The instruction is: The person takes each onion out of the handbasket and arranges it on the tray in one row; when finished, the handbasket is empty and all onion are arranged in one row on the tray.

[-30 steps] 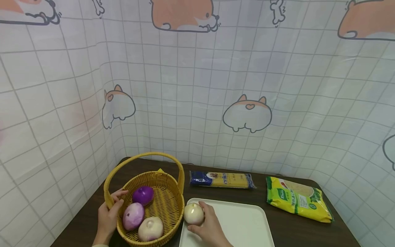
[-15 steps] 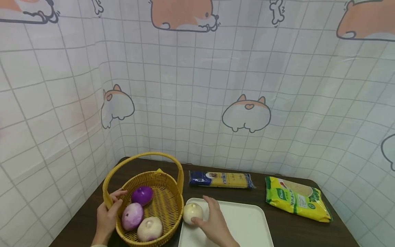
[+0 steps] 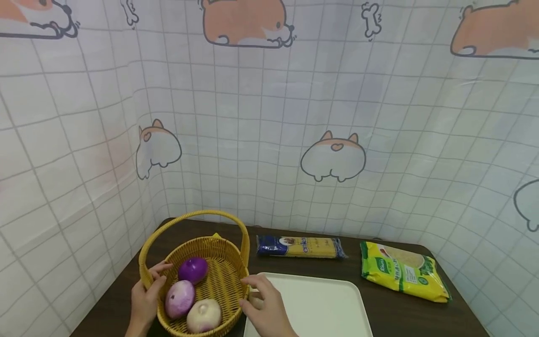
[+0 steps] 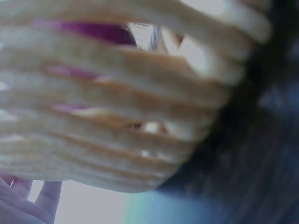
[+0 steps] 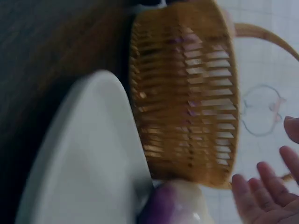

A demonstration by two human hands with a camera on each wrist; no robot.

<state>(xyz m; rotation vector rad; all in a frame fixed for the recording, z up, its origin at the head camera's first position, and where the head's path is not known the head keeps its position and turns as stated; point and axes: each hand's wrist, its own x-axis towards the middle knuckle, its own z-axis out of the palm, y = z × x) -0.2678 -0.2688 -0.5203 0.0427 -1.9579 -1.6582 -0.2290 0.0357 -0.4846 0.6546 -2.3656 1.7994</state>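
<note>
My left hand (image 3: 145, 298) grips the left side of a yellow wicker basket (image 3: 225, 276) at the foot of its handle. Inside the basket lie a dark purple onion (image 3: 193, 270), a paler purple onion (image 3: 180, 299) and a whitish onion (image 3: 204, 316). My right hand (image 3: 268, 306) is beside the basket's right rim with its fingers apart and nothing held. Largely hidden behind it in the head view is another white onion (image 5: 180, 205), which sits on the left edge of a white tray (image 3: 320, 304). In the right wrist view this onion shows a purple patch.
Behind the tray lies a blue and yellow pasta packet (image 3: 301, 246). A yellow and green Knorr bag (image 3: 404, 272) rests at the right of the dark table (image 3: 358, 264). A patterned curtain (image 3: 261, 187) encloses the back and left side.
My right hand first had its fingers around the onion on the tray, then let go. It has since moved left over that onion toward the basket's rim. My left hand stays in place.
</note>
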